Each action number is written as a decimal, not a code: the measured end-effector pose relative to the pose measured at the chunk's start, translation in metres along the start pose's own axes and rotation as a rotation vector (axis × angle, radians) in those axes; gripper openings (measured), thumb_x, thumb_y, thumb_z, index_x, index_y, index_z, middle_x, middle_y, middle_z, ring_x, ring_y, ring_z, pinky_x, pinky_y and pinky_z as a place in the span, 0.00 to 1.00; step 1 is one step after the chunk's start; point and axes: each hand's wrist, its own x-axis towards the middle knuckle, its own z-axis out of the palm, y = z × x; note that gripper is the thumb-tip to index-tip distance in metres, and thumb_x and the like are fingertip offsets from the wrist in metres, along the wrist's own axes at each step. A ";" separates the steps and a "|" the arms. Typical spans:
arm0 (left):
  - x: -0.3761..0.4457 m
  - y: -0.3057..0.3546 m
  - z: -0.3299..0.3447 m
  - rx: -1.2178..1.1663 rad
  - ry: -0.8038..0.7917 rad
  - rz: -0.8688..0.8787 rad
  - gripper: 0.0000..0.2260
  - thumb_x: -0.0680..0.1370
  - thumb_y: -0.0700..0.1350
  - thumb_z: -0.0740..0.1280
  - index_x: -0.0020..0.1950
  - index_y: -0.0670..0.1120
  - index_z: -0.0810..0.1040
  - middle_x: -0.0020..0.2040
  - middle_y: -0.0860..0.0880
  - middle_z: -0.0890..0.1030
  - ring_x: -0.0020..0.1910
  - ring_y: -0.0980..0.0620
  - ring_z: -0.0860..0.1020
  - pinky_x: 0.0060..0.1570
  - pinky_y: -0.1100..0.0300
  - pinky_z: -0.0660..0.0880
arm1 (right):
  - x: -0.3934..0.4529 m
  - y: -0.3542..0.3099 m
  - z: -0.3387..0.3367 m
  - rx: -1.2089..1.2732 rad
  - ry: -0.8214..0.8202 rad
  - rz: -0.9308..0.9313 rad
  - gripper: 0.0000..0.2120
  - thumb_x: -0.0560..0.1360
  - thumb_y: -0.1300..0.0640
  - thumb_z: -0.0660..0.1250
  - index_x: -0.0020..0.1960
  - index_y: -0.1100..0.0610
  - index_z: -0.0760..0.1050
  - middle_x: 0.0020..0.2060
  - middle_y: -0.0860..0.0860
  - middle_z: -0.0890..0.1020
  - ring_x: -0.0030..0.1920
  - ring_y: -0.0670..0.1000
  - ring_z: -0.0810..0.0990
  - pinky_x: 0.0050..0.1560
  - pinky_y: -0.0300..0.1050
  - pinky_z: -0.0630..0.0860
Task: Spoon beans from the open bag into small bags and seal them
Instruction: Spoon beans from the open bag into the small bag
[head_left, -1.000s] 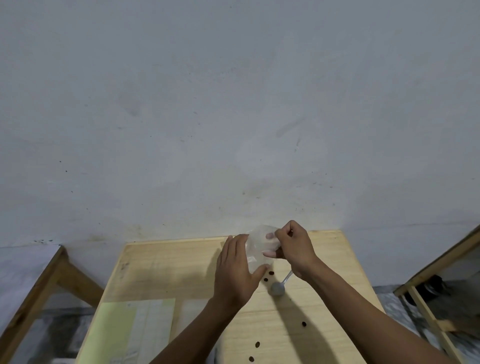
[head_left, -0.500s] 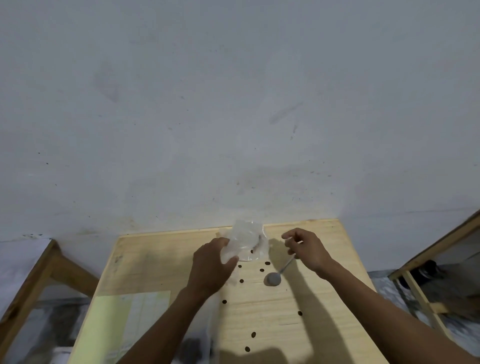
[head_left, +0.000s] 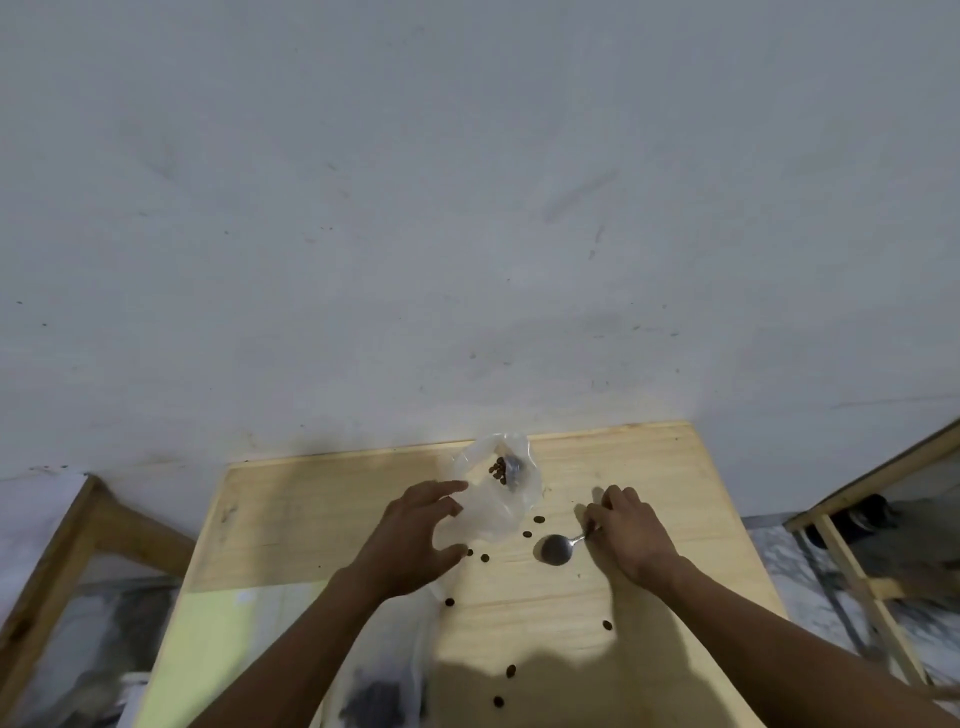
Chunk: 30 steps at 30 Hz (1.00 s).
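The left hand (head_left: 410, 540) has let go, fingers spread, so the small bag (head_left: 496, 486) now lies on the table (head_left: 649, 478). The right hand (head_left: 626, 530) has come down and pinches the spoon (head_left: 558, 548). More scooping looks next.

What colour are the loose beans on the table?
Dark brown beans, on the light wooden table, head view.

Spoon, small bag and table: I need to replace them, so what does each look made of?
Spoon: probably metal, grey with a dull sheen. Small bag: thin clear plastic film, crinkled and glossy, beans visible through it. Table: pale wood with visible grain, matte, seemingly unpainted.
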 end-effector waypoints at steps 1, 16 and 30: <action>0.004 0.000 -0.001 0.017 -0.011 0.014 0.20 0.71 0.59 0.68 0.59 0.51 0.77 0.73 0.63 0.65 0.73 0.56 0.62 0.69 0.51 0.65 | 0.001 0.001 0.000 -0.011 -0.028 0.013 0.11 0.80 0.50 0.58 0.57 0.51 0.76 0.56 0.52 0.73 0.58 0.57 0.70 0.50 0.48 0.67; 0.039 -0.003 0.002 0.038 -0.255 0.019 0.17 0.74 0.54 0.69 0.61 0.53 0.73 0.74 0.59 0.64 0.64 0.55 0.73 0.61 0.58 0.71 | 0.014 -0.054 -0.036 0.556 -0.060 0.088 0.18 0.74 0.66 0.58 0.62 0.55 0.71 0.55 0.53 0.70 0.47 0.57 0.74 0.50 0.48 0.72; 0.008 0.002 0.022 0.139 -0.111 0.138 0.17 0.75 0.54 0.65 0.62 0.49 0.74 0.72 0.53 0.68 0.65 0.50 0.72 0.58 0.57 0.72 | 0.014 -0.058 -0.034 1.470 0.164 0.484 0.07 0.76 0.68 0.66 0.51 0.60 0.77 0.34 0.57 0.79 0.32 0.51 0.78 0.36 0.43 0.80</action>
